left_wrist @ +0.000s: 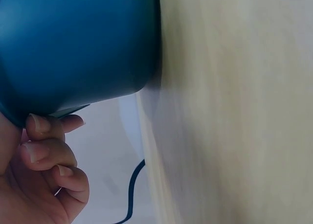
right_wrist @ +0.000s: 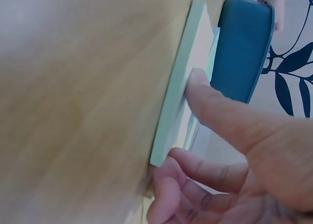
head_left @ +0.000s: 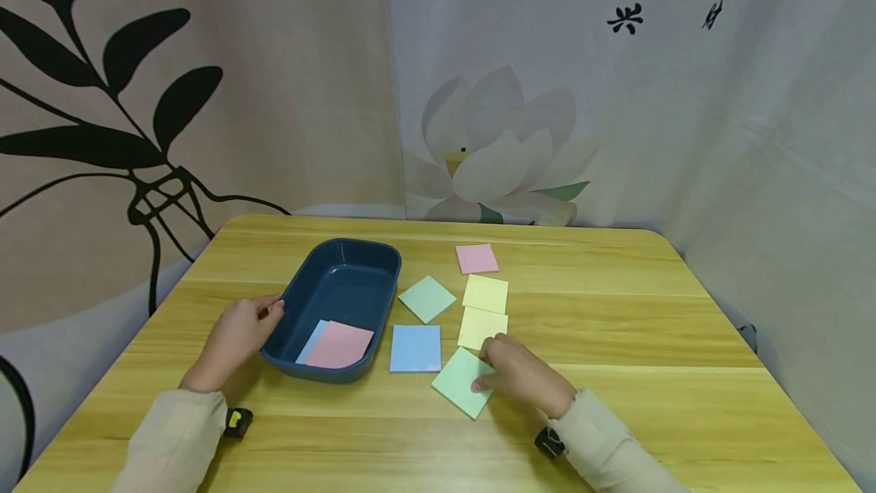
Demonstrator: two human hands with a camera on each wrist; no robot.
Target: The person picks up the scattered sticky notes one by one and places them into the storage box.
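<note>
Right hand (head_left: pixel 522 375) pinches a pale green square paper pad (head_left: pixel 457 385) between thumb and curled fingers, the pad lying to the hand's left; left hand (head_left: pixel 236 337) pinches the left rim of a glossy dark-blue rectangular tub (head_left: pixel 342 294)

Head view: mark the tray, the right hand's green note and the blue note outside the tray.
Tray (head_left: pixel 340 289), head view: bare floor.
Green note (head_left: pixel 458 382), head view: middle of its top.
Blue note (head_left: pixel 415 348), head view: middle of its top.
</note>
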